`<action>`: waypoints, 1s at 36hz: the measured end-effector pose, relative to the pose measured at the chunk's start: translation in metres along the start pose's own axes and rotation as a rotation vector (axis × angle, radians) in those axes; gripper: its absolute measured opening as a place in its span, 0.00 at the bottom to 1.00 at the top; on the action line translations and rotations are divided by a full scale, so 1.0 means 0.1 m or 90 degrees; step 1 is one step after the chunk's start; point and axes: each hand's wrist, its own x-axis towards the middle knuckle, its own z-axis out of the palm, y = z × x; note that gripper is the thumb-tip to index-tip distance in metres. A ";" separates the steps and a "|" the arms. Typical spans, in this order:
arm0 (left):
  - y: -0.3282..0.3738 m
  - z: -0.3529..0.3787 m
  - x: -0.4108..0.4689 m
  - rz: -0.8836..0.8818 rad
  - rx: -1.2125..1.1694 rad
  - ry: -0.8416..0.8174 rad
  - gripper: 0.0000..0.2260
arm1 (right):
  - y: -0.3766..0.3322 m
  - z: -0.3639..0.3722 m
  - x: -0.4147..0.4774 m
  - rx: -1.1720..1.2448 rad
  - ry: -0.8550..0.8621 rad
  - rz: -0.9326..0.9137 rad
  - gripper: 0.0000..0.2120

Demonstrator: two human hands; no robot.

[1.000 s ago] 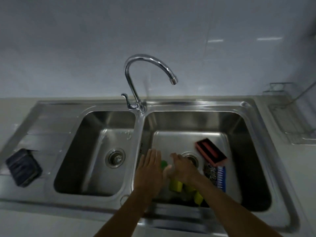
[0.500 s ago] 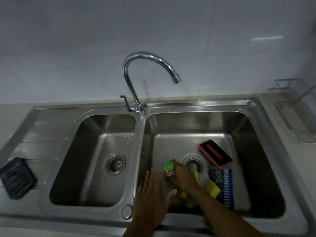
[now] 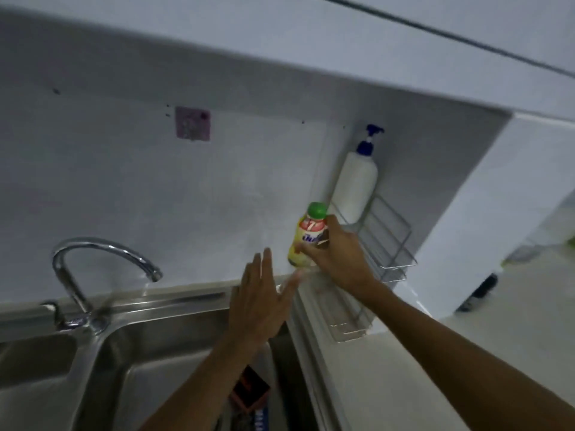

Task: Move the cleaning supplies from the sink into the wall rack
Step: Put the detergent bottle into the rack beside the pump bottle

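Observation:
My right hand (image 3: 337,256) grips a yellow dish soap bottle (image 3: 306,241) with a green cap, held upright in the air just left of the wire wall rack (image 3: 392,244). A white pump bottle (image 3: 356,185) with a blue pump stands at the rack's far end. My left hand (image 3: 263,293) hovers flat with fingers spread, below and left of the bottle, holding nothing. Down in the right sink basin (image 3: 174,362), a red-and-black scrub block (image 3: 250,391) and a blue brush (image 3: 259,419) show beside my left forearm.
A chrome faucet (image 3: 93,269) arches over the sink divider at left. A lower wire rack (image 3: 350,318) sits on the counter under the wall rack. A pink square hook pad (image 3: 193,127) is stuck on the white wall. An overhead cabinet runs across the top.
My right hand has lifted the soap bottle out of the basin and carried it up and right to the wall rack. The view swung up and right; my left hand rose too.

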 end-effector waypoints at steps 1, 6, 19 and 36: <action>0.19 0.05 0.10 0.011 -0.015 -0.006 0.42 | 0.03 -0.20 0.09 -0.008 0.032 -0.003 0.26; 0.96 0.28 0.45 0.056 -0.081 -0.031 0.41 | 0.24 -0.85 0.44 -0.051 0.129 -0.029 0.27; 1.28 1.02 0.83 0.027 -0.132 -0.034 0.37 | 0.93 -0.59 0.81 -0.028 0.065 0.069 0.27; 1.21 1.13 1.12 -0.001 -0.159 -0.031 0.36 | 1.05 -0.46 1.00 0.049 0.055 0.077 0.29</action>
